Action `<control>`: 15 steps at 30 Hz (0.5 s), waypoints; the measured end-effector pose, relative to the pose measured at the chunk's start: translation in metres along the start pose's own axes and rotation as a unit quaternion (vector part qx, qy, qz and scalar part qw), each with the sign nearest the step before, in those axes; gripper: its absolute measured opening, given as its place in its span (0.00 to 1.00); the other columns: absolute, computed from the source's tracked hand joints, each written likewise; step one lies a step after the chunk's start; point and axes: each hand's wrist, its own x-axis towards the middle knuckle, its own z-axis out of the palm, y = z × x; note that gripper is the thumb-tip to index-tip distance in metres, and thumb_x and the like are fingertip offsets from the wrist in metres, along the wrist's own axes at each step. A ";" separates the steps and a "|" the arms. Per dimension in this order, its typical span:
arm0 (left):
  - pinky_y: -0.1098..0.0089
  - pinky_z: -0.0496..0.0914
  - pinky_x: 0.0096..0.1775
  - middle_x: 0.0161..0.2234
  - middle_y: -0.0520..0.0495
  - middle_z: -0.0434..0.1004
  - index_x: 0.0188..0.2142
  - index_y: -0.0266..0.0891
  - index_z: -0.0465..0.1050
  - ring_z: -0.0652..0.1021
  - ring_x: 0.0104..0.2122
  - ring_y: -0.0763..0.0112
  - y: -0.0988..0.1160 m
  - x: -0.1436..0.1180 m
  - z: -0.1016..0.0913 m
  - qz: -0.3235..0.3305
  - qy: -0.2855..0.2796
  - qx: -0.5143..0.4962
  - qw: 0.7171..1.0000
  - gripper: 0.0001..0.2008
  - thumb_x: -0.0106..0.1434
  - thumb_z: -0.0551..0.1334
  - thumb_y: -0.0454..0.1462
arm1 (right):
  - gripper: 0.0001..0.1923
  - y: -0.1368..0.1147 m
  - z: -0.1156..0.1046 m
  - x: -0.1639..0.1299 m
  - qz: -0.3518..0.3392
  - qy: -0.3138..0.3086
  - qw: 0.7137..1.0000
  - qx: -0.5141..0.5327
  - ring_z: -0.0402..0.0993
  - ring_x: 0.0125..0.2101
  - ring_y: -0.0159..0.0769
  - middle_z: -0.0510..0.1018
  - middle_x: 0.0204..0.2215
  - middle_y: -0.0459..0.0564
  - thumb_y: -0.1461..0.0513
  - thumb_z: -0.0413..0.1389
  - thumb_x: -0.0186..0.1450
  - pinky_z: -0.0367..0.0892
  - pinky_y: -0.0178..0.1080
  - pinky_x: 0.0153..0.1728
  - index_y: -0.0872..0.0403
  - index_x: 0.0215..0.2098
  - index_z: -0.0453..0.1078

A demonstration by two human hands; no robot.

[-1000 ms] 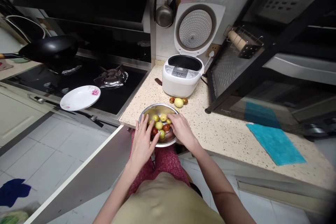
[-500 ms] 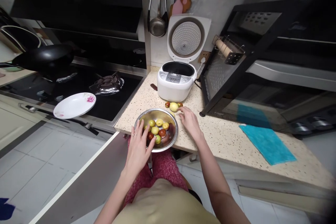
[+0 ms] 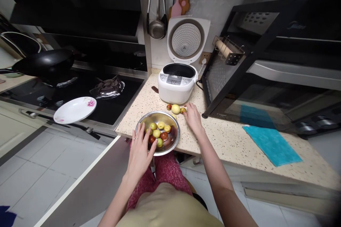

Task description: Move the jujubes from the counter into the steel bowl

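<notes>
Fruit lies in a round, shiny steel bowl (image 3: 174, 138) at the near edge of a speckled beige stone countertop (image 3: 229, 138); this bowl serves as the landmark. Contents: a small heap of yellow-green and red-brown jujube-like fruits (image 3: 159, 133), clustered at the bowl's centre.

Left hand (image 3: 140, 149): laid over the bowl's near-left rim, fingers (image 3: 146, 138) spread and extended, tips reaching in among the heaped fruits and touching the nearest ones. A ring shows on one finger. Nothing gripped.

Right hand (image 3: 192, 117): outside the bowl, just beyond its far-right rim, palm down on the countertop. Fingertips lie against a small red-brown fruit (image 3: 182, 110); whether they pinch it or merely touch it cannot be told.

That fruit belongs to a short row on the counter just behind the bowl: one larger pale yellow fruit (image 3: 175, 108) in the middle, another small reddish fruit (image 3: 168, 106) at the left end.

Further behind the bowl: a white electric rice cooker (image 3: 176, 85), lid raised. Left of the bowl, on the black gas hob (image 3: 80, 88), a white plate with pink flower print (image 3: 75, 109). Well to the right of the bowl, a flat turquoise cloth (image 3: 271, 144).
</notes>
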 end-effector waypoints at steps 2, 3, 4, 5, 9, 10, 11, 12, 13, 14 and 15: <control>0.36 0.56 0.69 0.73 0.30 0.58 0.68 0.35 0.64 0.56 0.74 0.46 0.000 0.000 0.000 0.001 -0.002 0.004 1.000 0.25 0.76 0.56 0.45 | 0.22 -0.001 -0.002 0.001 -0.018 -0.014 1.000 0.007 0.71 0.54 0.48 0.77 0.54 0.60 0.73 0.52 0.67 0.68 0.45 0.54 0.56 0.57 0.70; 0.36 0.56 0.69 0.73 0.31 0.58 0.68 0.36 0.64 0.56 0.74 0.46 0.001 0.000 0.000 0.000 -0.001 0.003 1.000 0.25 0.76 0.56 0.44 | 0.22 -0.002 -0.002 0.001 -0.025 -0.028 0.999 0.009 0.72 0.54 0.47 0.78 0.54 0.59 0.73 0.53 0.67 0.68 0.45 0.53 0.55 0.57 0.70; 0.36 0.56 0.69 0.73 0.31 0.58 0.68 0.37 0.63 0.56 0.74 0.46 0.001 0.000 0.000 -0.001 0.002 0.002 1.000 0.25 0.76 0.56 0.44 | 0.20 -0.003 -0.002 0.001 -0.027 -0.043 0.999 0.007 0.72 0.53 0.47 0.78 0.53 0.58 0.73 0.53 0.67 0.68 0.44 0.52 0.55 0.56 0.71; 0.36 0.56 0.69 0.73 0.32 0.58 0.68 0.38 0.63 0.56 0.74 0.46 0.001 0.000 0.001 -0.002 0.004 -0.001 1.000 0.25 0.76 0.56 0.44 | 0.18 -0.004 -0.002 0.001 -0.022 -0.055 0.998 0.002 0.72 0.51 0.46 0.79 0.50 0.57 0.73 0.53 0.67 0.68 0.43 0.51 0.55 0.53 0.72; 0.37 0.56 0.70 0.73 0.33 0.57 0.69 0.40 0.63 0.56 0.74 0.47 0.000 0.000 0.001 -0.002 0.010 -0.014 1.000 0.26 0.75 0.57 0.44 | 0.13 -0.005 -0.002 -0.005 0.001 -0.055 0.998 -0.029 0.72 0.48 0.46 0.78 0.44 0.56 0.71 0.54 0.66 0.67 0.41 0.45 0.54 0.47 0.72; 0.37 0.56 0.70 0.73 0.33 0.57 0.69 0.39 0.63 0.55 0.74 0.46 0.000 0.000 0.001 -0.002 0.008 -0.013 1.000 0.26 0.75 0.57 0.44 | 0.13 -0.005 -0.003 -0.008 0.003 -0.048 0.998 -0.031 0.72 0.47 0.46 0.78 0.44 0.56 0.71 0.54 0.66 0.67 0.42 0.45 0.55 0.48 0.72; 0.37 0.55 0.70 0.73 0.33 0.56 0.69 0.38 0.63 0.55 0.74 0.46 0.000 0.000 0.000 -0.002 0.004 -0.012 1.000 0.26 0.76 0.57 0.44 | 0.14 -0.005 -0.005 -0.011 0.004 -0.041 0.999 -0.028 0.72 0.46 0.47 0.77 0.44 0.57 0.71 0.54 0.66 0.67 0.42 0.45 0.55 0.48 0.71; 0.38 0.55 0.70 0.74 0.32 0.56 0.69 0.37 0.63 0.54 0.74 0.46 0.000 0.000 0.000 -0.004 -0.001 -0.009 1.000 0.26 0.76 0.57 0.44 | 0.15 -0.006 -0.008 -0.015 0.004 -0.034 0.999 -0.019 0.72 0.46 0.47 0.77 0.43 0.57 0.70 0.54 0.65 0.68 0.43 0.45 0.55 0.49 0.71; 0.38 0.55 0.70 0.74 0.32 0.55 0.69 0.37 0.63 0.54 0.75 0.46 0.000 0.000 -0.001 -0.006 -0.006 -0.007 1.000 0.26 0.76 0.56 0.44 | 0.15 -0.008 -0.012 -0.019 0.001 -0.024 1.000 -0.002 0.72 0.46 0.48 0.76 0.43 0.57 0.70 0.54 0.65 0.68 0.43 0.46 0.55 0.49 0.71; 0.38 0.55 0.70 0.74 0.31 0.55 0.69 0.36 0.63 0.54 0.75 0.46 0.001 0.000 -0.002 -0.007 -0.009 -0.006 1.000 0.26 0.76 0.56 0.44 | 0.15 -0.011 -0.017 -0.025 -0.004 -0.013 1.000 0.024 0.72 0.46 0.48 0.76 0.43 0.56 0.69 0.54 0.66 0.69 0.44 0.46 0.55 0.50 0.72; 0.38 0.55 0.70 0.74 0.31 0.55 0.69 0.37 0.63 0.54 0.74 0.46 0.001 0.000 -0.002 -0.008 -0.011 -0.006 1.000 0.26 0.76 0.56 0.45 | 0.14 -0.015 -0.023 -0.030 -0.013 -0.003 0.998 0.057 0.73 0.46 0.48 0.76 0.43 0.56 0.68 0.54 0.66 0.69 0.44 0.47 0.54 0.50 0.72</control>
